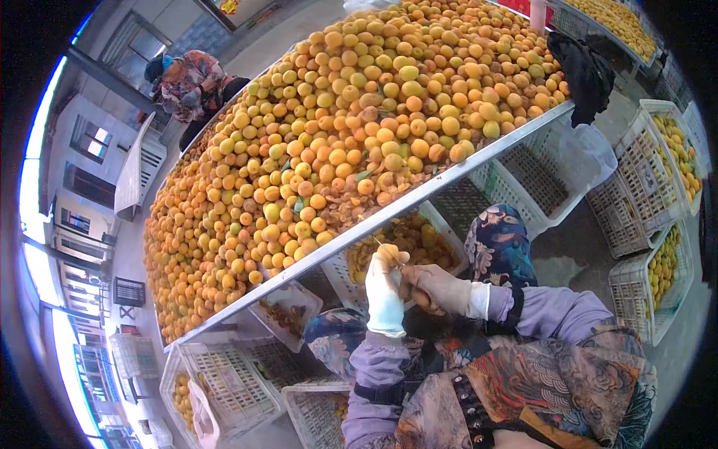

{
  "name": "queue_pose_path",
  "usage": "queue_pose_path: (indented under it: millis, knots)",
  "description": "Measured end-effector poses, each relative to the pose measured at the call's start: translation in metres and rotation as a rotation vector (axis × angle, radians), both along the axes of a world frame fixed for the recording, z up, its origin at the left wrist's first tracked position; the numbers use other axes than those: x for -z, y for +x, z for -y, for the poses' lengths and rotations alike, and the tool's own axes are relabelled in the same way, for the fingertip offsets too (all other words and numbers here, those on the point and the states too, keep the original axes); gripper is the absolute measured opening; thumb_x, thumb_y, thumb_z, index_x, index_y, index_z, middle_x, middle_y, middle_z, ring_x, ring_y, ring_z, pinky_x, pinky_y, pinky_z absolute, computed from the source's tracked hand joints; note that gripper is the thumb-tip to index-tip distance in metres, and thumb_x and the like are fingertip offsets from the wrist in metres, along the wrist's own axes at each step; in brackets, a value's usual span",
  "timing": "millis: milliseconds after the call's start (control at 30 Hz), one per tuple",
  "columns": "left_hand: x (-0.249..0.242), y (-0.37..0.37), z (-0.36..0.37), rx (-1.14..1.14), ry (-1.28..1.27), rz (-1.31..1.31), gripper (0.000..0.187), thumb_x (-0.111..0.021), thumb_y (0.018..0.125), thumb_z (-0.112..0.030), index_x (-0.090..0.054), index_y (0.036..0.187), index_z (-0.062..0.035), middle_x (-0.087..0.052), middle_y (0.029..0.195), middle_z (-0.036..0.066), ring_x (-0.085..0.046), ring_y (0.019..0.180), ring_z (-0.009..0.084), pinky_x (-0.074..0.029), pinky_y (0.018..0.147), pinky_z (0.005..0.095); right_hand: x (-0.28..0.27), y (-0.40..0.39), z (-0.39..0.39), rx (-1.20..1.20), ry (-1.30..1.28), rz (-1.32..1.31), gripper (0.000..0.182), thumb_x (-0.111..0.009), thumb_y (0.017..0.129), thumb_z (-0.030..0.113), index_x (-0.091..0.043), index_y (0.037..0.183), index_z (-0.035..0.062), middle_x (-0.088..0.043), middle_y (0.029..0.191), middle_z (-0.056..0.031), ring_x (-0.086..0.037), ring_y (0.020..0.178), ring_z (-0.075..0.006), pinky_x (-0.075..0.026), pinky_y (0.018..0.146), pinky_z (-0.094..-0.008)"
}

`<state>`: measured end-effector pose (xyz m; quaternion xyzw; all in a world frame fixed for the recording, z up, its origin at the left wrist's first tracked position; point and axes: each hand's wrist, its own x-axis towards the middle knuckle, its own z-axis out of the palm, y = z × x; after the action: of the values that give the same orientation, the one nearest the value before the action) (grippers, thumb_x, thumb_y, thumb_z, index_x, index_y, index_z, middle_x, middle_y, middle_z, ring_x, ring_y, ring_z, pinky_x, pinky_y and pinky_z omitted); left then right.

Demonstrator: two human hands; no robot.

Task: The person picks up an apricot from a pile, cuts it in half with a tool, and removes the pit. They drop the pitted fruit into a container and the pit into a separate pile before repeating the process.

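My left hand (384,288), in a pale glove with stained fingertips, is raised close to the table's edge with its fingers bent closed. A thin, light sliver sticks up by those fingertips; what it belongs to is too small to tell. My right hand (443,290), in a beige glove, is closed and pressed up against the left one. Whatever lies between the fingers is hidden. Below both hands stands a white crate (340,278) holding split apricots (419,238). Beyond them, a great heap of whole apricots (321,142) covers the metal-rimmed table (441,179).
Peel and leaf scraps (368,196) lie along the near rim. Crates (232,382) stand under the table to the left, and fruit-filled crates (649,179) to the right. A black cloth (582,75) hangs at the corner. Another person (193,86) works across the table.
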<state>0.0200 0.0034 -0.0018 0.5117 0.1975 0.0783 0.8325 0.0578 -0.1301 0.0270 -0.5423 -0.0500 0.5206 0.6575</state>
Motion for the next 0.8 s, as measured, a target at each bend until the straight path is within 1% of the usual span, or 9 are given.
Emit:
queue_pose_path:
  millis: [67,200,267,400,467,500,567,633,800]
  knots:
    - [-0.023,0.003,0.008,-0.065,0.207,-0.012,0.036,-0.043,0.097,-0.033,-0.054,0.112,-0.0021,-0.060,0.096,0.006,-0.051,0.084,0.0104,-0.040,0.075,0.0238,0.001,0.001,0.001,0.007,0.002,-0.063,0.044,-0.039,0.094,0.049,-0.056,0.086,0.0099,-0.041,0.052,0.0030,-0.035,0.038,-0.0079,-0.028,0.035,-0.0219]
    - [-0.023,0.000,0.009,-0.066,0.147,-0.004,0.035,-0.045,0.096,-0.031,-0.055,0.109,-0.0009,-0.060,0.096,0.006,-0.051,0.083,0.0109,-0.041,0.075,0.0238,-0.003,0.001,0.003,-0.003,0.024,-0.011,0.046,-0.036,0.095,0.049,-0.056,0.086,0.0075,-0.038,0.049,0.0027,-0.034,0.037,-0.0078,-0.027,0.034,-0.0225]
    - [-0.014,0.001,0.001,-0.048,0.361,0.023,0.032,-0.046,0.095,-0.030,-0.056,0.106,-0.0014,-0.059,0.094,0.005,-0.051,0.082,0.0111,-0.040,0.074,0.0234,-0.005,-0.001,0.001,-0.011,-0.012,-0.014,0.049,-0.034,0.096,0.048,-0.056,0.088,0.0056,-0.037,0.047,0.0029,-0.032,0.035,-0.0077,-0.025,0.033,-0.0228]
    - [-0.008,-0.002,-0.002,-0.043,0.347,-0.021,0.031,-0.046,0.095,-0.031,-0.057,0.100,-0.0028,-0.057,0.089,0.003,-0.050,0.080,0.0104,-0.040,0.073,0.0236,0.004,-0.003,-0.005,0.006,0.052,0.029,0.049,-0.034,0.096,0.049,-0.054,0.084,0.0056,-0.036,0.046,0.0030,-0.031,0.035,-0.0075,-0.025,0.032,-0.0230]
    - [0.007,0.000,-0.003,-0.053,0.142,0.055,0.035,-0.046,0.095,-0.037,-0.057,0.094,-0.0043,-0.055,0.085,0.002,-0.050,0.078,0.0105,-0.041,0.071,0.0244,0.004,-0.004,-0.006,-0.010,0.065,0.048,0.049,-0.035,0.096,0.049,-0.053,0.082,0.0060,-0.035,0.046,0.0031,-0.031,0.035,-0.0075,-0.025,0.032,-0.0232]
    - [0.005,0.000,0.000,-0.055,0.142,0.055,0.035,-0.046,0.095,-0.037,-0.057,0.094,-0.0043,-0.055,0.085,0.002,-0.050,0.078,0.0105,-0.041,0.071,0.0244,0.000,-0.006,-0.007,0.009,0.061,0.049,0.049,-0.035,0.096,0.049,-0.052,0.081,0.0065,-0.035,0.046,0.0031,-0.031,0.035,-0.0074,-0.025,0.032,-0.0233]
    - [-0.002,0.001,0.006,-0.142,-0.030,-0.028,0.043,-0.045,0.093,-0.048,-0.056,0.094,-0.0067,-0.055,0.082,0.001,-0.053,0.075,0.0113,-0.045,0.067,0.0259,-0.002,-0.005,-0.009,0.029,0.060,0.054,0.048,-0.035,0.095,0.049,-0.051,0.080,0.0069,-0.035,0.047,0.0031,-0.031,0.035,-0.0074,-0.025,0.032,-0.0234]
    - [-0.014,0.001,0.010,-0.147,-0.051,-0.066,0.042,-0.044,0.094,-0.047,-0.056,0.092,-0.0061,-0.055,0.081,0.002,-0.053,0.073,0.0120,-0.045,0.067,0.0260,0.000,-0.004,-0.009,0.022,0.030,0.010,0.041,-0.041,0.094,0.048,-0.051,0.082,0.0103,-0.042,0.049,0.0009,-0.037,0.034,-0.0087,-0.029,0.030,-0.0237]
    - [-0.010,0.002,0.013,-0.171,-0.111,-0.064,0.041,-0.044,0.095,-0.043,-0.057,0.091,-0.0051,-0.055,0.078,0.003,-0.052,0.069,0.0127,-0.045,0.064,0.0261,-0.001,-0.005,-0.004,0.008,0.065,0.025,0.042,-0.041,0.094,0.048,-0.051,0.080,0.0104,-0.041,0.047,0.0014,-0.036,0.033,-0.0091,-0.028,0.029,-0.0237]
